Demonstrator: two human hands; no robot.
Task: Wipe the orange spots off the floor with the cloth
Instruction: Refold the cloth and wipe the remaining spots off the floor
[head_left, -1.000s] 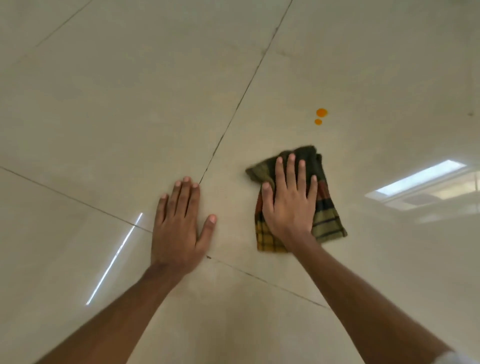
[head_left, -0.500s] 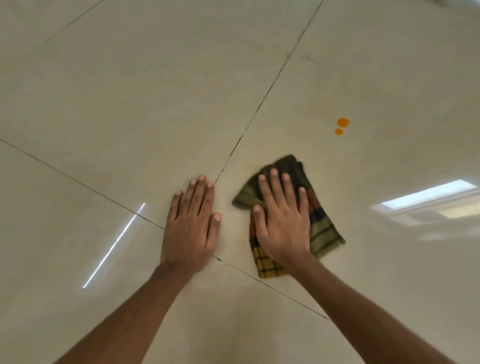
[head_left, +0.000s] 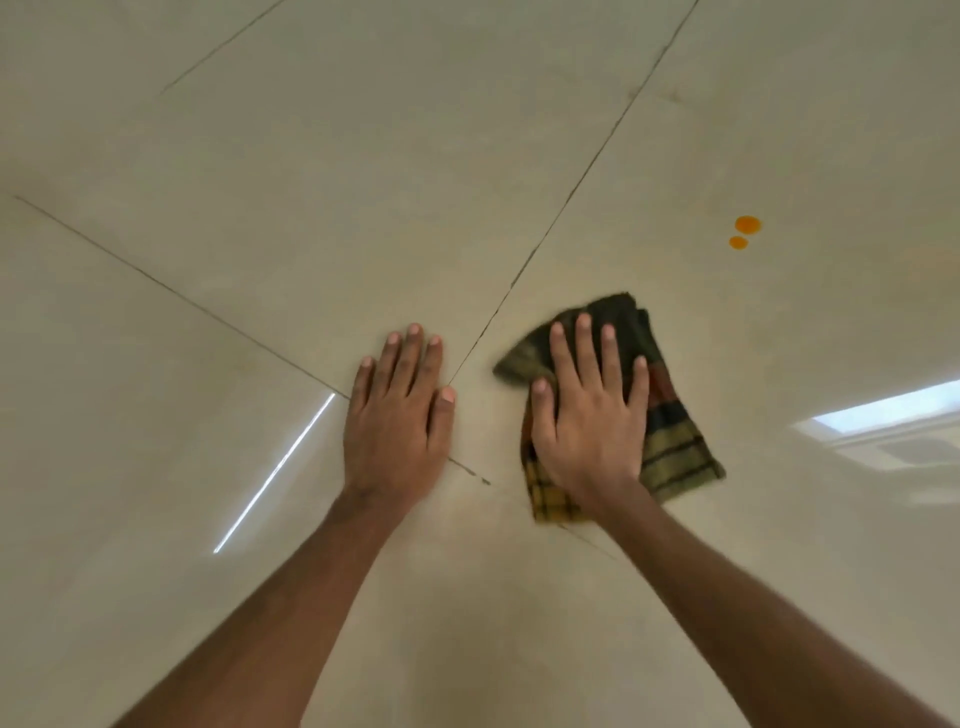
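Note:
Two orange spots, a larger one and a smaller one just below it, sit on the glossy beige tile floor. A folded plaid cloth in dark green, yellow and red lies on the floor below and to the left of the spots, apart from them. My right hand presses flat on the cloth with fingers spread and covers its middle. My left hand rests flat on the bare floor to the left of the cloth, holding nothing.
Dark grout lines cross the floor and meet between my hands. A bright streak of light is reflected at the left, and a ceiling light panel is reflected at the right.
My right hand has slid the cloth to the left, nearer my left hand and farther from the orange spots. The left hand stays planted on the floor.

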